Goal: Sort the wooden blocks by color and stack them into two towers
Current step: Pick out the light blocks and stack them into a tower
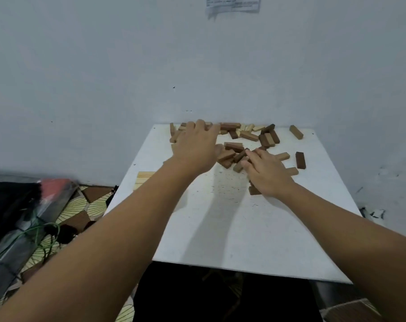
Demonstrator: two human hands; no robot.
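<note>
At the far half of the white table (220,228) the mixed block pile (243,138) lay just ahead of both hands, right hand (265,174) fingertips touching a brown block (240,156) angled lengthwise toward it, grip unclear, left hand (195,148) spread flat over the pile's left end, holding nothing visible

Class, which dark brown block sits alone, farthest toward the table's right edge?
The dark brown block right of the right hand: it lies apart on the white table, touching no block.
</note>
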